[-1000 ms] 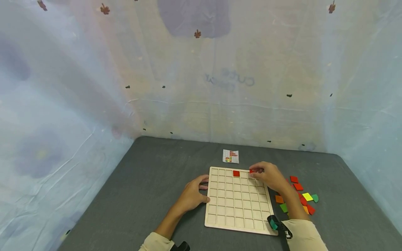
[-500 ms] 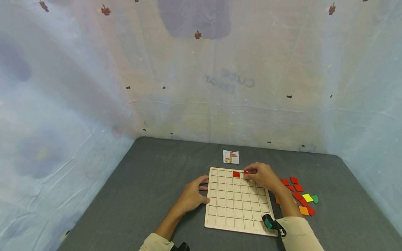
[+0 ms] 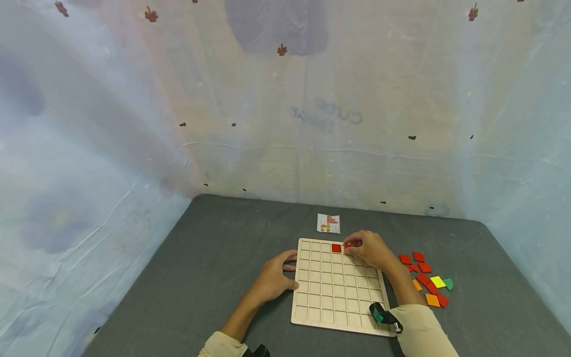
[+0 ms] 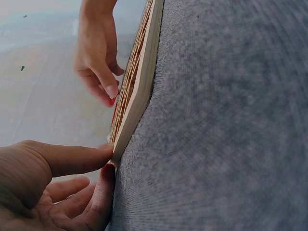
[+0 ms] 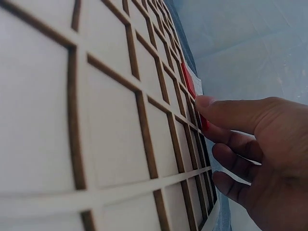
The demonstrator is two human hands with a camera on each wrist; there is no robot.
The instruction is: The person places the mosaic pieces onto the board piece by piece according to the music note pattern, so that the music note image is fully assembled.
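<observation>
A square wooden grid board (image 3: 332,287) lies on the dark table. One red square tile (image 3: 336,248) fills a cell in its far row. Just to the right of it, my right hand (image 3: 368,250) pinches another red tile (image 5: 205,123) between thumb and fingers, low over the far row. In the right wrist view the fingers hide most of that held tile. My left hand (image 3: 272,277) rests at the board's left edge, with the straight thumb (image 4: 72,159) and fingertips touching the wood.
Behind the board lies a small printed card (image 3: 328,223) with a coloured grid pattern. Right of the board is a loose pile of red tiles (image 3: 425,267), with a yellow tile (image 3: 437,281), an orange tile (image 3: 432,300) and a green rounded piece (image 3: 448,284). A pale curtain (image 3: 285,158) hangs behind the table.
My right hand has moved left along the far row with its red tile, closer to the tile lying in the board. The left hand has stayed at the board's edge.
</observation>
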